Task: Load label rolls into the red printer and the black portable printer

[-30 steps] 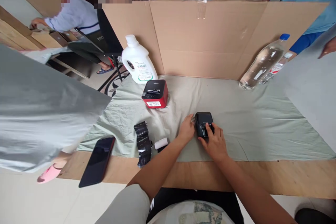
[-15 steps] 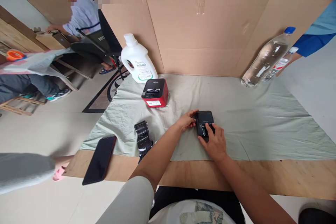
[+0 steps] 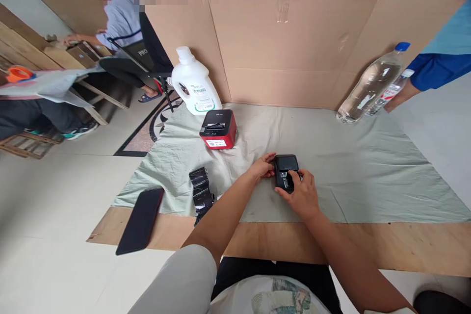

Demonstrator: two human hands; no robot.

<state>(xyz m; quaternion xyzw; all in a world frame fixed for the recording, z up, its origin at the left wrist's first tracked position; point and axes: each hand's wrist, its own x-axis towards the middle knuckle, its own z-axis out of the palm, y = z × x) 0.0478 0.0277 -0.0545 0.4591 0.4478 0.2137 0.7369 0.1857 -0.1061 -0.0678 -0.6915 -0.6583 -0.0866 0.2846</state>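
A small black box-shaped device [image 3: 287, 162] lies on the cloth in front of me, with a raised panel at its far end and a shiny patch nearer me. My left hand [image 3: 263, 167] grips its left side, fingertips curled against the edge. Over the near right part is my right hand [image 3: 302, 193], its thumb at the near edge and its index finger bent onto the shiny patch. Whether those fingertips pinch anything loose is too small to tell. Left of my left forearm lies a crinkled black glossy strip [image 3: 201, 189], partly hidden by the arm.
A red and black printer-like box [image 3: 218, 130] stands before a white jug [image 3: 196, 83]. Two clear bottles [image 3: 371, 83] lean on the cardboard screen [image 3: 283, 49] at right. A dark phone or tablet [image 3: 140, 221] overhangs the wooden edge [image 3: 272, 238]. Other people are beyond the screen.
My right index finger has bent more and drawn back over the device's shiny patch. My left hand stays at its side. A person's leg at the lower left has left the view.
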